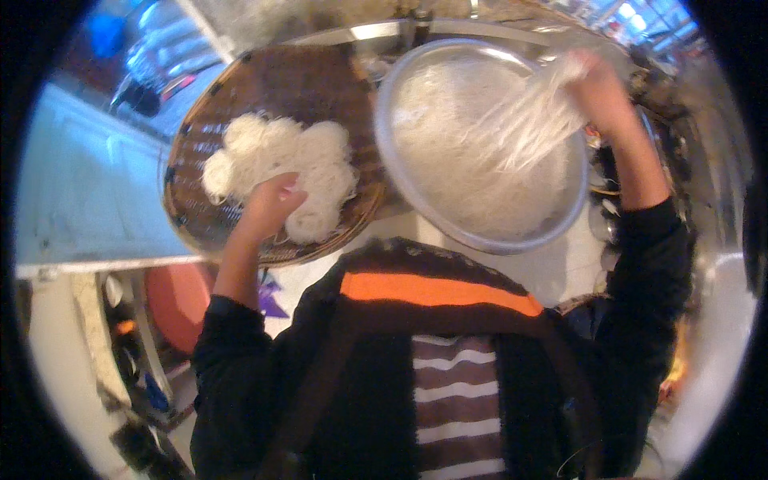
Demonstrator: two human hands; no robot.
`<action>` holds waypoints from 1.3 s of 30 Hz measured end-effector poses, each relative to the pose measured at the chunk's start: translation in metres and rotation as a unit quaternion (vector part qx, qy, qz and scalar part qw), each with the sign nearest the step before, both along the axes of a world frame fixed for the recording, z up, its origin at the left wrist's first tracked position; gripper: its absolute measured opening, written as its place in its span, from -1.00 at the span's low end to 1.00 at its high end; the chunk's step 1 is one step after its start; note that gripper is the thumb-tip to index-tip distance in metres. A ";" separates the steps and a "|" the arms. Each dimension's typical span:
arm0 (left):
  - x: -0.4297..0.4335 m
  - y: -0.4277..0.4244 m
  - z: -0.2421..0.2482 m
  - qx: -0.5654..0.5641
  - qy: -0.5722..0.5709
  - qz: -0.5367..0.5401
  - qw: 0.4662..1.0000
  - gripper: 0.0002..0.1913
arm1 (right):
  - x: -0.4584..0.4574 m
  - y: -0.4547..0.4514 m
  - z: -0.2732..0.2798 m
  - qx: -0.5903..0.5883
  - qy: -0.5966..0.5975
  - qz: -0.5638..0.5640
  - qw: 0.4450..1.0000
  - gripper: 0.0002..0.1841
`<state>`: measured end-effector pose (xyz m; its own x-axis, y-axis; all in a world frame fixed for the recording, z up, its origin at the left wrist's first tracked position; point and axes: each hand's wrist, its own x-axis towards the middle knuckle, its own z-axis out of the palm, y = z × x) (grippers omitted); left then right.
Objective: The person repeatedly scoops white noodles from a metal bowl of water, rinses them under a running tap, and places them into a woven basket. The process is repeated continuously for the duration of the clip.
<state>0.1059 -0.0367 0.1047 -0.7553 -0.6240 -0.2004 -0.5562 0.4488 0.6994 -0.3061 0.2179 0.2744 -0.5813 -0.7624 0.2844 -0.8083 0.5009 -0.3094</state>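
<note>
My right hand (600,90) grips a bundle of thin white noodles (534,123), raised over the right side of a round metal basin (393,162). The strands hang down and slant to the left, blurred by motion. More loose noodles (444,138) fill the basin. On the left, a round woven bamboo tray (300,78) carries several coiled noodle nests (321,144) pressed together in a cluster. My left hand (273,201) hovers at or just over the near side of the nests, fingers curled apart; whether it touches them is unclear. Nothing shows in it.
A light blue panel or tabletop (90,186) lies left of the tray, with plastic-wrapped goods (174,48) behind it. Below it stands a red round container (177,306). Cluttered items (654,120) line the basin's right side. An orange glow like fire (678,366) shows at lower right.
</note>
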 end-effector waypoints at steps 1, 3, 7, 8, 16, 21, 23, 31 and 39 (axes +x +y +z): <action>-0.004 -0.002 0.001 -0.015 0.032 -0.003 0.999 -0.58 | -0.005 0.000 0.045 0.059 0.035 -0.035 0.997 -0.60; -0.034 -0.010 0.010 -0.035 0.099 -0.034 0.994 -0.60 | -0.061 0.062 0.120 0.060 0.238 0.017 0.969 -0.66; -0.057 -0.016 0.030 -0.050 0.182 -0.016 0.982 -0.65 | -0.039 0.101 0.179 0.226 0.246 -0.099 0.937 -0.67; -0.064 -0.018 0.035 -0.049 0.202 -0.023 0.978 -0.66 | -0.027 0.111 0.184 0.259 0.240 -0.101 0.930 -0.67; -0.101 -0.030 0.071 -0.027 0.282 -0.050 0.958 -0.72 | 0.025 0.106 0.165 0.346 0.183 -0.024 0.920 -0.68; -0.154 -0.026 0.114 0.041 0.309 -0.116 0.943 -0.70 | 0.011 0.048 0.112 0.244 0.115 0.028 0.962 -0.67; -0.174 -0.014 0.135 0.076 0.329 -0.150 0.929 -0.67 | 0.005 0.018 0.074 0.202 0.072 0.045 0.976 -0.67; -0.289 0.094 0.136 0.264 0.358 -0.436 0.782 -0.39 | 0.062 0.004 0.058 0.105 -0.002 0.194 0.975 -0.60; -0.296 0.130 0.104 0.630 0.328 -0.358 0.607 -0.60 | 0.076 0.004 0.067 -0.054 0.068 0.232 0.969 -0.71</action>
<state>-0.1906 0.0937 0.2092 -0.9173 0.2468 0.3124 0.0492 -0.7084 0.7041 -0.2299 0.2223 0.3409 -0.1342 -0.8941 0.4273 -0.9759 0.0443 -0.2137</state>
